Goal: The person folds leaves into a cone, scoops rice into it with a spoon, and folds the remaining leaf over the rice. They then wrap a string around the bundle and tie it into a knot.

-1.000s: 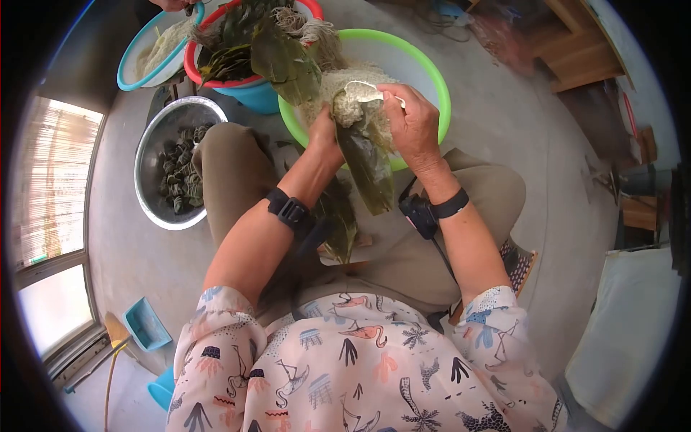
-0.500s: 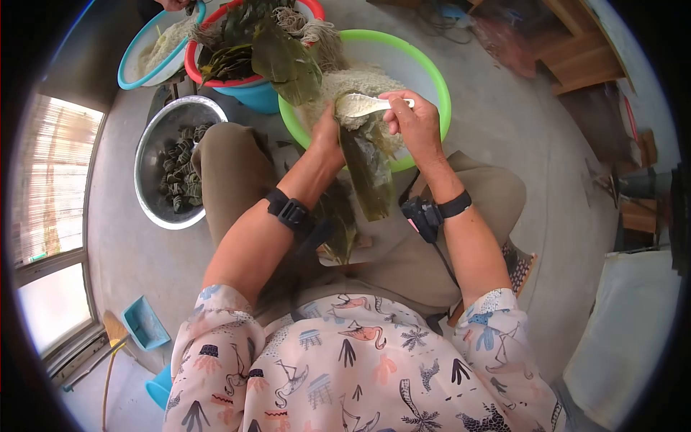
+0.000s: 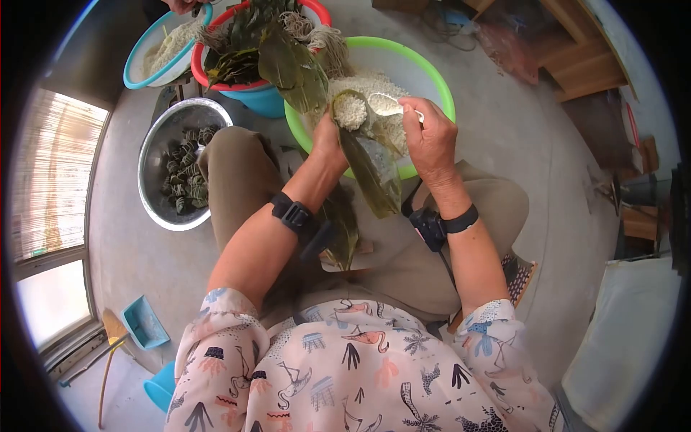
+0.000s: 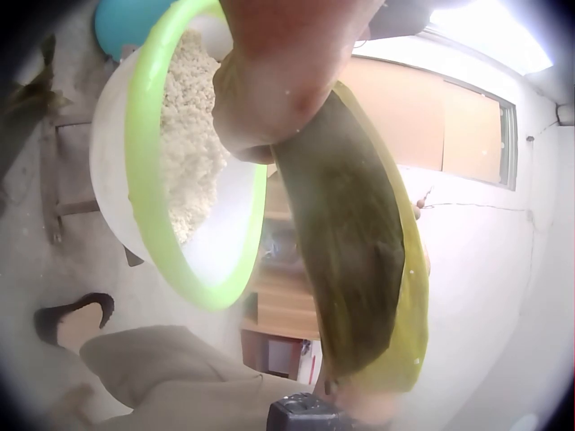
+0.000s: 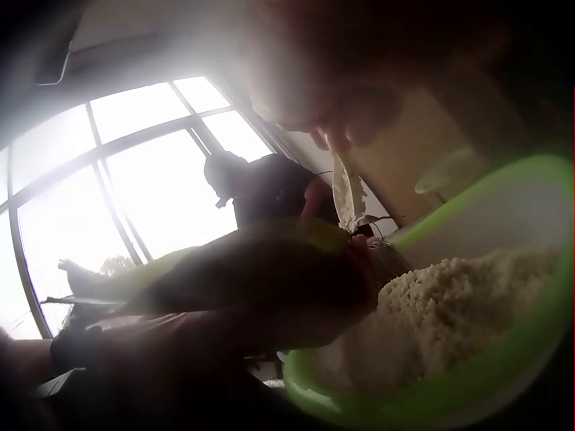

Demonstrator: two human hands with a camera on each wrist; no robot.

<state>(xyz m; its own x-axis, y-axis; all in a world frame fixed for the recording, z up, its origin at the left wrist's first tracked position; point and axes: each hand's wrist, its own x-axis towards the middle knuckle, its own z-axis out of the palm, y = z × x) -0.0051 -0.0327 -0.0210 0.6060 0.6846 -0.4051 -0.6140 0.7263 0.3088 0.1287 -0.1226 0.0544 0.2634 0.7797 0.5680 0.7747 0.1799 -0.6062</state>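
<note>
My left hand (image 3: 327,146) grips a folded green leaf (image 3: 374,183) shaped into a cup, its long tail hanging toward my lap. White rice (image 3: 350,113) fills the cup to a rounded top. In the left wrist view the leaf (image 4: 350,233) hangs down from my left hand (image 4: 278,81). My right hand (image 3: 432,140) pinches the handle of a white spoon (image 3: 385,105), held just right of the cup with some rice in its bowl. Both hands are over a green-rimmed basin (image 3: 434,72), where loose rice (image 3: 392,133) is heaped.
A red-rimmed tub (image 3: 198,68) of leaves and strings stands beside the basin. Several wrapped dumplings (image 3: 188,169) lie in a metal bowl (image 3: 147,155) at left. Behind is a blue-rimmed basin (image 3: 129,65) of rice. Another person (image 5: 269,189) sits opposite. Loose leaves (image 3: 342,230) hang between my knees.
The spoon has come off the rice in the leaf cup and moved right with my right hand, leaving the rounded rice in sight. My left hand keeps its grip on the leaf.
</note>
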